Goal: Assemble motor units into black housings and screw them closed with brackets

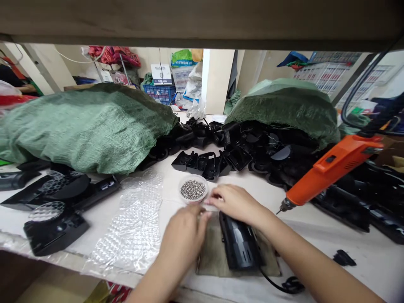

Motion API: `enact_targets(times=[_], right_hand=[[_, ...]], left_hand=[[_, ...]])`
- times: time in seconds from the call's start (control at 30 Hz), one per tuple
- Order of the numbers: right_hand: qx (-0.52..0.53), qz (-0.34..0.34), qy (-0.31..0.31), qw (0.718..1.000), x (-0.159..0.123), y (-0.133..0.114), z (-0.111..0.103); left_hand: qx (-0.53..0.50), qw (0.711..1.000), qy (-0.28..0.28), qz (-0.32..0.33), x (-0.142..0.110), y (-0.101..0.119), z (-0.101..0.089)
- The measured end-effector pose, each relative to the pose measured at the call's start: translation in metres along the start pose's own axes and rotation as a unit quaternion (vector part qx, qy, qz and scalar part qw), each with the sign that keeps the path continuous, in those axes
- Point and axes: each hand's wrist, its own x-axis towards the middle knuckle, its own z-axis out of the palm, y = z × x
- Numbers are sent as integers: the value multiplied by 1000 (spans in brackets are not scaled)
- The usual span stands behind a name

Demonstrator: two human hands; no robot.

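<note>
My left hand (184,235) is closed in a loose curl just below a small clear bowl of tiny metal screws (192,189). What its fingertips hold is hidden. My right hand (235,203) lies beside the bowl's right rim, fingers bent and pressed together over the top end of a glossy black plastic housing (239,244). That housing rests on a brown cloth pad (214,256) near the table's front edge. Both hands meet just under the bowl.
An orange electric screwdriver (331,168) hangs at the right, tip down. Two green woven sacks (85,126) (284,105) spill black plastic parts (252,147) at the back. Bubble wrap (135,223) and black housings with clear lenses (53,223) lie left. A black cable (287,286) trails at the front.
</note>
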Motion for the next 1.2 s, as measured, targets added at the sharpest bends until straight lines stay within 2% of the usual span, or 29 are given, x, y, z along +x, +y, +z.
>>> enact_targets(times=[0.1, 0.2, 0.3, 0.4, 0.53, 0.63, 0.7, 0.83, 0.97, 1.1, 1.2], right_hand=[[-38, -25, -9, 999, 33, -7, -1], [-59, -27, -36, 997, 59, -7, 5], [-44, -26, -32, 998, 71, -3, 12], [5, -27, -1, 1000, 69, 3, 10], [112, -36, 72, 990, 40, 16, -7], [190, -9, 141, 972, -6, 33, -14], [227, 34, 178, 957, -40, 46, -10], [272, 112, 218, 931, -90, 63, 10], [298, 152, 235, 912, -106, 62, 27], [330, 162, 238, 899, -105, 60, 35], [363, 179, 253, 879, -102, 62, 43]], left_hand=[[83, 996, 25, 17, 40, -19, -12], [138, 990, 24, 10, 73, -29, -9], [166, 986, 24, 4, 85, -33, 0], [164, 986, 33, -1, 83, -34, 2], [105, 994, 40, 4, 74, -32, -7], [25, 999, 35, 19, 60, -23, -10], [-81, 996, 8, 18, 46, -14, -4], [-312, 947, -69, -30, 24, 4, 19], [-337, 936, -92, -44, 19, 10, 33], [-335, 935, -99, -58, 23, 10, 33], [-362, 920, -122, -89, 25, 9, 33]])
